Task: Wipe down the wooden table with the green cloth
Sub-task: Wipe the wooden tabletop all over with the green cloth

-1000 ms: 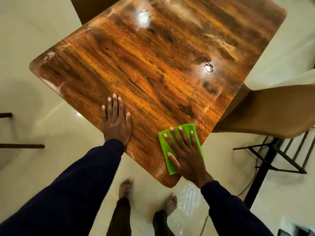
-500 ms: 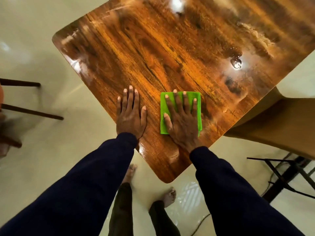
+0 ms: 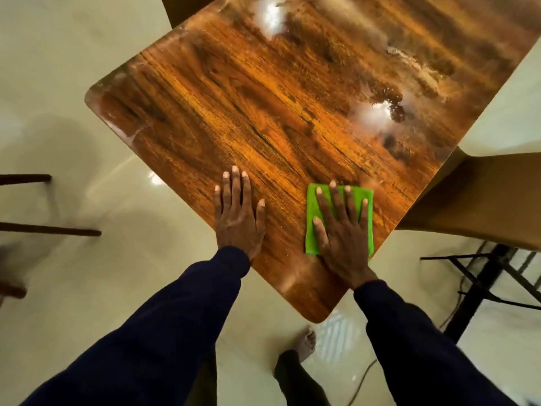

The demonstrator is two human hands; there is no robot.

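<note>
A glossy wooden table (image 3: 292,106) fills the upper middle of the head view, one corner pointing toward me. The folded green cloth (image 3: 312,230) lies flat near the table's right edge, close to that corner. My right hand (image 3: 342,230) presses down on the cloth with straight, spread fingers and covers most of it. My left hand (image 3: 238,213) rests flat on the bare wood to the left of the cloth, fingers straight, beside the table's left edge. Streaky wet smears and light glare show on the far part of the tabletop.
A tan chair (image 3: 483,197) stands against the table's right side, with a black metal frame (image 3: 486,276) below it. Dark wooden rails (image 3: 49,230) stick in from the left. My bare foot (image 3: 304,341) is on the shiny pale floor under the near corner.
My right hand slid the cloth left toward my left hand, then back right toward the table's edge. My left hand stayed flat on the wood. The camera view shifted.
</note>
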